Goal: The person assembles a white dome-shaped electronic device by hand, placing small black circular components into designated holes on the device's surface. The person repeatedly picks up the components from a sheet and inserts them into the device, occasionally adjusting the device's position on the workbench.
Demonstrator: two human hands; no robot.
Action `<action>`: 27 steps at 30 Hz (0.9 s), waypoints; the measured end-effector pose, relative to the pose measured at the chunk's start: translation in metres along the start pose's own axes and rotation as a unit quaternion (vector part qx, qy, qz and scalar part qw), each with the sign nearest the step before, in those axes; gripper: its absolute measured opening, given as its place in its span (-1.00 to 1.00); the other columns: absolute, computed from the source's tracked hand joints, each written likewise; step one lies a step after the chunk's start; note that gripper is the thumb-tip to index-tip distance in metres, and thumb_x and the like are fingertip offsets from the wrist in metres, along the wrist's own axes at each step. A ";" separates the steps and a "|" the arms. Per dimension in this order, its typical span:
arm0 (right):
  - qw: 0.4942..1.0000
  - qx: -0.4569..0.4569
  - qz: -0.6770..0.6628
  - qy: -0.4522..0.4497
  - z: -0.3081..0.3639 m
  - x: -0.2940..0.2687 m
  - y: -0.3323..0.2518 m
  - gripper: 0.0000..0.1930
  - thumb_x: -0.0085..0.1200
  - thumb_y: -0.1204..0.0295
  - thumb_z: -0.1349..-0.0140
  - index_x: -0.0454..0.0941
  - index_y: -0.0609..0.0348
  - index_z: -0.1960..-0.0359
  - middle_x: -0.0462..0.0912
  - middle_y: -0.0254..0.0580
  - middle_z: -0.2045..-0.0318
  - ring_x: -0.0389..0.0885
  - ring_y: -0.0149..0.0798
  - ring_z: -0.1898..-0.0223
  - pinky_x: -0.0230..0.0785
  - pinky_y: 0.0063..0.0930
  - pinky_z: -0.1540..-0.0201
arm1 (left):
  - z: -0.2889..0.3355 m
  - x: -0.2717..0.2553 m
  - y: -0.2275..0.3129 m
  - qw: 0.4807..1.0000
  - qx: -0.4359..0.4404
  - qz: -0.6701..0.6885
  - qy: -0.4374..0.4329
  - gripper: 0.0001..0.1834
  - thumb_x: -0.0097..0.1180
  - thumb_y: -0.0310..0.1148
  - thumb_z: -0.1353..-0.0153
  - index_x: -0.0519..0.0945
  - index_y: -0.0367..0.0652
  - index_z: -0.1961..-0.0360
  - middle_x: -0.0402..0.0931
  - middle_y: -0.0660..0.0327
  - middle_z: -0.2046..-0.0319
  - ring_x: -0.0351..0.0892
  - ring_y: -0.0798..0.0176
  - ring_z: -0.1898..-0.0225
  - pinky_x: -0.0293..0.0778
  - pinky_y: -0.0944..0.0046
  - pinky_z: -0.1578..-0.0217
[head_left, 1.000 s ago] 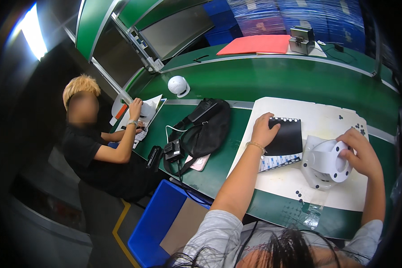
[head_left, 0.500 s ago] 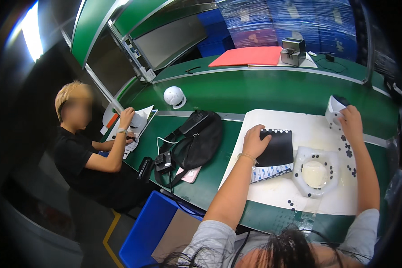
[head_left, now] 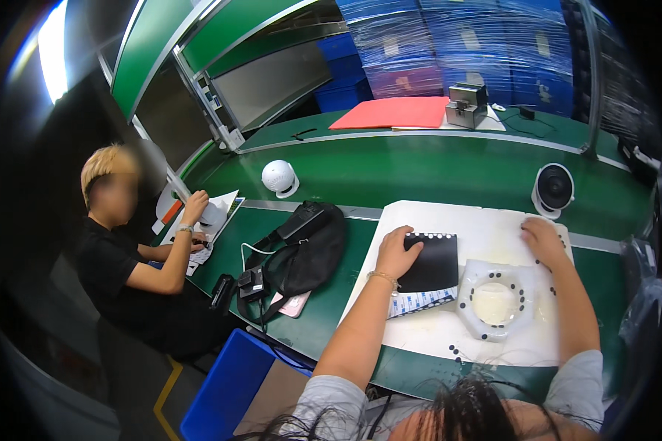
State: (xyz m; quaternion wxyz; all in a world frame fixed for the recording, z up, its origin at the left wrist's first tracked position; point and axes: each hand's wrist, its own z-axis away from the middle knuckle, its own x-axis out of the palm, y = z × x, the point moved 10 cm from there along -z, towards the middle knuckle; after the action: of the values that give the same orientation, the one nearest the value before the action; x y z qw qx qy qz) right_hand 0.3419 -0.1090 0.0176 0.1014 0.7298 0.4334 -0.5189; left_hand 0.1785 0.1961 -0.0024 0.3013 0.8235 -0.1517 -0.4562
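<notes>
Loose black dots [head_left: 454, 351] lie nearest, easily scattered by a brushing forearm, then the translucent fixture [head_left: 468, 312]. The left hand [head_left: 396, 253] rests on the black sheet [head_left: 432, 266], its grip unclear; uneven pressure could crease it. Beyond, the right hand's [head_left: 544, 239] grip is released, near the round device [head_left: 554, 188], which a knock could topple.

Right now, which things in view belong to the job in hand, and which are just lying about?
Apparently in the job:
black sheet under the left hand
dotted white ring fixture
white board beneath the right hand
black-fronted white device

Apparently just lying about:
black bag
red sheet
metal box
</notes>
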 end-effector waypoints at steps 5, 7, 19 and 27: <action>0.998 -0.025 0.006 -0.049 -0.001 0.026 -0.028 -0.67 0.04 0.30 -0.07 0.51 0.13 0.12 0.47 -0.11 0.03 0.30 -0.01 -0.10 0.11 -0.23 -0.14 | 0.002 -0.002 0.000 1.000 0.009 -0.003 0.004 -0.53 0.16 -0.23 0.00 0.43 -0.22 0.07 0.41 0.03 0.05 0.31 -0.02 -0.03 0.21 0.15 -0.08; 0.998 -0.021 -0.012 -0.056 -0.002 0.021 -0.027 -0.66 0.04 0.27 -0.07 0.51 0.11 0.11 0.45 -0.12 0.00 0.28 -0.04 -0.12 0.08 -0.23 -0.15 | 0.001 -0.002 0.001 1.000 0.013 0.002 0.002 -0.53 0.16 -0.23 0.00 0.44 -0.22 0.08 0.42 0.03 0.06 0.31 -0.02 -0.03 0.21 0.15 -0.08; 0.996 0.002 -0.070 -0.063 -0.004 0.011 -0.025 -0.69 0.06 0.34 -0.03 0.52 0.19 0.18 0.49 -0.08 0.06 0.32 -0.05 -0.07 0.12 -0.27 -0.15 | 0.001 -0.003 0.001 1.000 -0.007 0.008 -0.001 -0.56 0.16 -0.22 0.01 0.45 -0.17 0.10 0.43 0.05 0.08 0.30 0.00 -0.03 0.21 0.16 -0.07; 0.994 -0.004 -0.089 -0.059 -0.006 0.012 -0.023 -0.70 0.08 0.40 0.00 0.52 0.25 0.21 0.49 -0.04 0.07 0.34 -0.03 -0.05 0.14 -0.27 -0.14 | 0.000 -0.003 -0.001 1.000 -0.015 0.006 0.000 -0.56 0.16 -0.21 0.00 0.45 -0.16 0.09 0.43 0.06 0.08 0.30 0.01 -0.03 0.21 0.17 -0.07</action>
State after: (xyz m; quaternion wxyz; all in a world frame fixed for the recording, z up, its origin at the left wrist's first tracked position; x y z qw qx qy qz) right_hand 0.3295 -0.0853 0.0173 0.0835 0.6561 0.4918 -0.5664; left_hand 0.1773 0.1981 -0.0008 0.3159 0.8179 -0.1499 -0.4569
